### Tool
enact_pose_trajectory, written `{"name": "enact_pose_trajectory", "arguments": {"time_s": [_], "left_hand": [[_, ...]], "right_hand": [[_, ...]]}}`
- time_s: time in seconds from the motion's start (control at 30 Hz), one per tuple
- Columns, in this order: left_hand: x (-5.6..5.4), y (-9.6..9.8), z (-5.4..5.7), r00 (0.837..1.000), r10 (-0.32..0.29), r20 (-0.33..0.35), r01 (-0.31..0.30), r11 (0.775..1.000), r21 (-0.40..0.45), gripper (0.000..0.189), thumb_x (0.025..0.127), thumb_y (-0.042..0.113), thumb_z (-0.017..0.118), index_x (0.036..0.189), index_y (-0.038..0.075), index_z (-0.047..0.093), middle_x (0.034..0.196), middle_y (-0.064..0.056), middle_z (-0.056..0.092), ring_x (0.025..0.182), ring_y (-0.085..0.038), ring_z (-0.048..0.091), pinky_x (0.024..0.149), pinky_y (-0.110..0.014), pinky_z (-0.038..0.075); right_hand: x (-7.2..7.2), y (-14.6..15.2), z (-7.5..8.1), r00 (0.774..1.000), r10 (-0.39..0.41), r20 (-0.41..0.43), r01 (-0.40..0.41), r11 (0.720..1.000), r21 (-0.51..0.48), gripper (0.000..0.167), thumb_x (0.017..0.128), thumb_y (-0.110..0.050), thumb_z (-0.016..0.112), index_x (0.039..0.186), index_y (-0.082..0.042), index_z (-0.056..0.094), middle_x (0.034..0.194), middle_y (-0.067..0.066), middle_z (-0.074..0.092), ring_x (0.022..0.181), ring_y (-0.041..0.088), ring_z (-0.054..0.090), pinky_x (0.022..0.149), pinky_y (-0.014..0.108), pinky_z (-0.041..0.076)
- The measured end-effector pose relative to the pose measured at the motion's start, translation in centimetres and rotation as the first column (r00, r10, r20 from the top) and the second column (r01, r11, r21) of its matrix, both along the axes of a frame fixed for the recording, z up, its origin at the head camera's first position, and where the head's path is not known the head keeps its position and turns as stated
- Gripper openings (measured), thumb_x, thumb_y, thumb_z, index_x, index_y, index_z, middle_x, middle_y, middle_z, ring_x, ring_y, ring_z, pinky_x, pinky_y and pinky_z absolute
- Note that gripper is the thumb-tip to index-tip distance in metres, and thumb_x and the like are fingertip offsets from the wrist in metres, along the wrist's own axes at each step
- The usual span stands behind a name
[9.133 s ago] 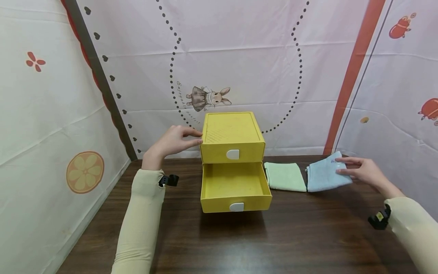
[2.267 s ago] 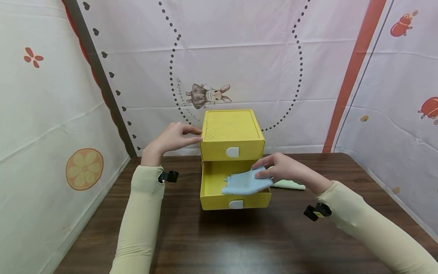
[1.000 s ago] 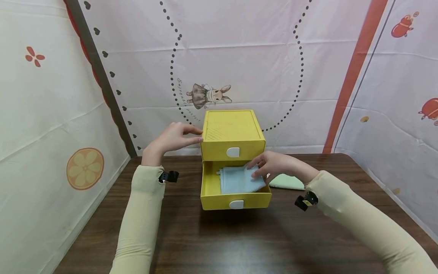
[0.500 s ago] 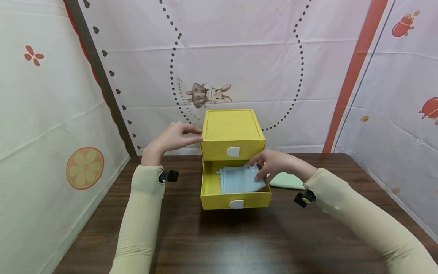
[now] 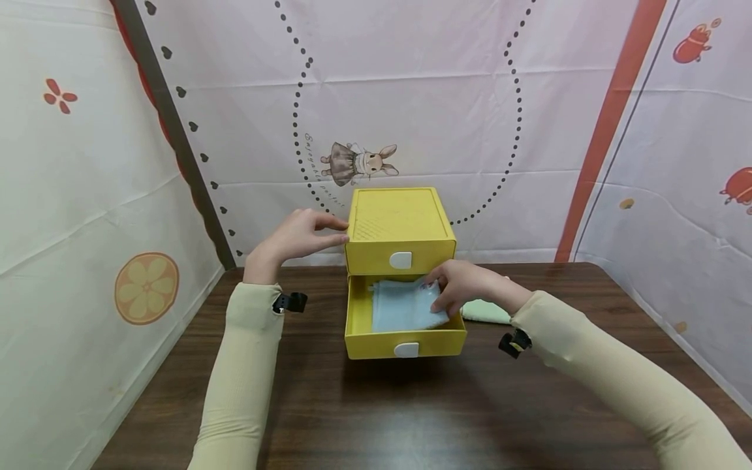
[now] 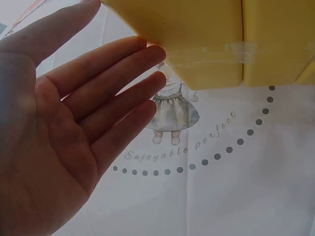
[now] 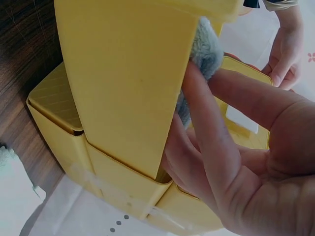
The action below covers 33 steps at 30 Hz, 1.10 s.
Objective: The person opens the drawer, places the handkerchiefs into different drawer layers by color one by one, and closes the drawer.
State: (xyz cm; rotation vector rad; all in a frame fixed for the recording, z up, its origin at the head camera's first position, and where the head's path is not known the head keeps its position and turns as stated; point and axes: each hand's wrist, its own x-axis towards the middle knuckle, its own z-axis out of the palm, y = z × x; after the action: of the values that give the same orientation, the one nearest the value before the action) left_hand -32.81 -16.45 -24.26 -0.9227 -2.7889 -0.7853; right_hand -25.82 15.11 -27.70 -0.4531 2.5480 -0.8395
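A yellow two-tier drawer box (image 5: 399, 215) stands mid-table, its lower drawer (image 5: 376, 343) pulled out. Inside that drawer lies a folded light-blue towel (image 5: 402, 307). My right hand (image 5: 470, 284) reaches over the drawer's right wall and pinches the towel's right edge between thumb and fingers. In the right wrist view, the fingers curl over the wall and a bit of the blue towel (image 7: 204, 49) shows beside them. My left hand (image 5: 299, 234) touches the box's upper left edge with nearly straight fingertips; the left wrist view shows its palm (image 6: 64, 142) and extended fingers.
A folded light-green towel (image 5: 486, 311) lies on the dark wooden table (image 5: 405, 418) right of the drawer, partly behind my right hand. The upper drawer, with a white handle (image 5: 401, 260), is closed. Printed cloth (image 5: 411, 117) hangs behind and at both sides.
My right hand has carried the blue towel from the table at right into the lower drawer. In the last half second both shifted slightly left. My left hand stays at the box.
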Motion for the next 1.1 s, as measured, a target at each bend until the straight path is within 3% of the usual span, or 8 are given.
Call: {"name": "enact_pose_trajectory", "arguments": {"time_s": [0.4, 1.1], "left_hand": [[-0.1, 0.0, 0.0, 1.000, -0.001, -0.004, 0.001, 1.000, 0.003, 0.045, 0.087, 0.045, 0.065, 0.120, 0.015, 0.066, 0.121, -0.006, 0.066, 0.111, -0.023, 0.061, 0.094, -0.046, 0.048], [-0.1, 0.1, 0.0, 1.000, -0.002, -0.007, 0.002, 1.000, 0.013, 0.043, 0.087, 0.043, 0.066, 0.119, 0.015, 0.067, 0.120, -0.005, 0.067, 0.110, -0.022, 0.062, 0.093, -0.046, 0.048]], "right_hand": [[-0.2, -0.9, 0.0, 1.000, -0.009, -0.010, 0.009, 0.999, 0.042, 0.062, 0.079, -0.004, 0.074, 0.134, 0.005, 0.048, 0.094, 0.016, 0.057, 0.066, 0.016, 0.068, 0.061, 0.029, 0.058], [-0.3, -1.4, -0.3, 1.000, 0.008, -0.027, -0.006, 0.995, 0.096, 0.064, 0.079, -0.007, 0.076, 0.135, 0.003, 0.048, 0.097, 0.016, 0.057, 0.067, 0.019, 0.066, 0.061, 0.028, 0.057]]}}
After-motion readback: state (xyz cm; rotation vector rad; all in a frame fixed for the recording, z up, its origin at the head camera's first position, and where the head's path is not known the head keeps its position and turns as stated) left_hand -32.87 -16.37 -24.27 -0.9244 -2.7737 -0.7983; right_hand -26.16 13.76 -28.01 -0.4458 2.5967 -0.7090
